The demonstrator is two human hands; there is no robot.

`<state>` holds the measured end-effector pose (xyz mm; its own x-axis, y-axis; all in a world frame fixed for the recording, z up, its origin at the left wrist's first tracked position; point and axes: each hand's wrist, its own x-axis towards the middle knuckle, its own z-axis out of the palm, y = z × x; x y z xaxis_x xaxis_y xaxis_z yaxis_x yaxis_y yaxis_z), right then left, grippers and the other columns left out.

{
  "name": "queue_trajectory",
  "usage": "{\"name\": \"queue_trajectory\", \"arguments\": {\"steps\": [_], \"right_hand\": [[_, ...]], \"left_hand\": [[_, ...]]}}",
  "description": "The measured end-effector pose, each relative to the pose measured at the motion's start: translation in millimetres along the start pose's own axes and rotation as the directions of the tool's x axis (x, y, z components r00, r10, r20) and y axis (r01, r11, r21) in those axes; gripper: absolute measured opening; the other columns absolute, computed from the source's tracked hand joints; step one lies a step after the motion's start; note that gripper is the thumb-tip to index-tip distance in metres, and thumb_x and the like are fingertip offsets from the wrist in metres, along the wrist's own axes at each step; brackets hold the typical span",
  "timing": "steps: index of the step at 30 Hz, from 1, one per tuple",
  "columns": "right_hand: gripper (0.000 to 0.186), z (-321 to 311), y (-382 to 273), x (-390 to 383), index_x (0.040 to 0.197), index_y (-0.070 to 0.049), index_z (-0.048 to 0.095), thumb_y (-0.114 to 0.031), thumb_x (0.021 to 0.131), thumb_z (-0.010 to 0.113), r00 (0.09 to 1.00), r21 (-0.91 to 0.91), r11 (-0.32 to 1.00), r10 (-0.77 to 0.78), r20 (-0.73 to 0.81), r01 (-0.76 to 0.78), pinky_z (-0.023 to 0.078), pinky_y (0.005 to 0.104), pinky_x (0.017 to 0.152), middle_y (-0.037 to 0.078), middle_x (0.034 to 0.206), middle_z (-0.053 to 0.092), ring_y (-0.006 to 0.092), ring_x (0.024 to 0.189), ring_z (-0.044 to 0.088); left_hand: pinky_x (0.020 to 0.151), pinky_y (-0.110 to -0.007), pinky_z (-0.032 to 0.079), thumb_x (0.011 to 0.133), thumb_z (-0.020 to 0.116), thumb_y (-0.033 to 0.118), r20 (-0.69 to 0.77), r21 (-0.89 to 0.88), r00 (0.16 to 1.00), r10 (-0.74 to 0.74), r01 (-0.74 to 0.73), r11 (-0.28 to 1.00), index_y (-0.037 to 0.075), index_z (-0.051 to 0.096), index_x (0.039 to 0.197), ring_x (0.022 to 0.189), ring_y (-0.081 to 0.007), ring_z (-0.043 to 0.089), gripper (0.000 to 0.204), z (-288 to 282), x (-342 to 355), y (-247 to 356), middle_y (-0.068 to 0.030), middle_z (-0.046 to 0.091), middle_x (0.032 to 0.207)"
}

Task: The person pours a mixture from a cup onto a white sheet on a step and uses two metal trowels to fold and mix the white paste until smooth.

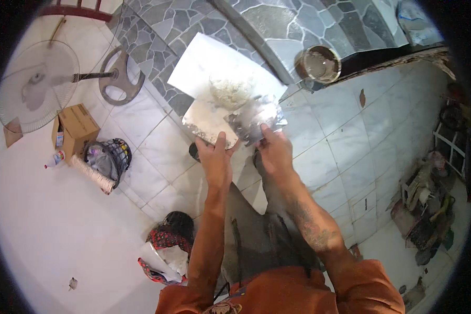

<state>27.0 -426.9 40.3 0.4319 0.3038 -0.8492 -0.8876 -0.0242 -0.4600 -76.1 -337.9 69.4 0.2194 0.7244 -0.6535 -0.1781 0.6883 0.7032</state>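
My left hand (214,162) grips the near edge of a flat pale plate (206,123) with dark specks along its rim, thumb on top. In my right hand (276,157) is a shiny metal plate (264,115), smeared grey, its edge close to or touching the pale one. Both plates overlap the near side of a white sheet (193,63). On that sheet sits a mound of whitish, paste-like material (230,88), just beyond the plates. The fingers under both plates are hidden.
A round container (319,64) stands on the stone-patterned ledge (277,23). Leftward are a fan (42,83), a cardboard box (78,128) and a wire basket (121,157). A red-and-black patterned bag (167,240) lies by my left forearm; clutter (424,204) is piled at right.
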Motion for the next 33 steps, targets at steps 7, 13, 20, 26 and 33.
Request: {"name": "queue_trajectory", "arguments": {"steps": [7, 13, 20, 26, 33], "right_hand": [[0.029, 7, -27, -31, 0.111, -0.005, 0.064, -0.028, 0.094, 0.065, 0.986, -0.164, 0.986, 0.028, 0.163, -0.001, 0.046, 0.0256, 0.066, -0.002, 0.092, 0.064, 0.0071, 0.081, 0.056], [0.048, -27, -108, 25, 0.112, 0.003, 0.061, -0.041, 0.093, 0.063, 0.799, -0.598, 0.658, -0.600, -0.049, 0.457, 0.052, 0.0328, 0.072, 0.011, 0.090, 0.065, 0.0189, 0.083, 0.062], [0.039, -16, -134, 41, 0.120, -0.007, 0.062, -0.025, 0.086, 0.067, 0.246, -0.852, -0.145, -0.921, 0.302, 0.504, 0.053, 0.0418, 0.080, 0.017, 0.110, 0.056, 0.0325, 0.099, 0.062], [0.016, -34, -135, 66, 0.101, -0.009, 0.064, -0.013, 0.086, 0.060, 0.120, -0.823, -0.425, -0.859, 0.498, 0.378, 0.055, 0.0428, 0.069, 0.014, 0.096, 0.055, 0.0331, 0.084, 0.063], [0.011, -113, -47, -1, 0.097, -0.010, 0.063, -0.015, 0.091, 0.056, 0.200, -0.936, -0.156, -0.953, 0.226, 0.317, 0.054, 0.0441, 0.062, 0.013, 0.093, 0.054, 0.0312, 0.078, 0.063]], "left_hand": [[0.081, -0.037, 0.054, 0.088, 0.064, -0.004, -0.035, 0.094, 0.999, 0.026, -0.023, 0.995, 0.005, 0.031, 0.132, 0.103, -0.0248, 0.061, 0.056, 9, -25, 15, -0.0155, 0.055, 0.118], [0.080, -0.036, 0.054, 0.087, 0.064, -0.003, -0.006, 0.153, 0.999, 0.054, -0.053, 0.987, 0.003, 0.029, 0.135, 0.102, -0.0229, 0.060, 0.061, -25, -32, 33, -0.0147, 0.054, 0.118], [0.092, -0.041, 0.045, 0.086, 0.065, -0.004, -0.048, 0.281, 0.998, -0.042, 0.054, 0.958, 0.006, 0.015, 0.148, 0.115, -0.0247, 0.051, 0.080, -110, -66, 41, -0.0152, 0.044, 0.132], [0.083, -0.038, 0.048, 0.084, 0.066, -0.005, -0.111, 0.397, 0.992, -0.056, 0.096, 0.913, 0.012, 0.026, 0.144, 0.101, -0.0188, 0.059, 0.074, -154, -84, 51, -0.0075, 0.055, 0.119], [0.074, -0.033, 0.053, 0.082, 0.068, -0.006, 0.122, 0.571, 0.992, -0.029, -0.046, 0.820, 0.009, 0.035, 0.138, 0.098, -0.0213, 0.062, 0.066, -171, -96, 63, -0.0116, 0.057, 0.119]]}}
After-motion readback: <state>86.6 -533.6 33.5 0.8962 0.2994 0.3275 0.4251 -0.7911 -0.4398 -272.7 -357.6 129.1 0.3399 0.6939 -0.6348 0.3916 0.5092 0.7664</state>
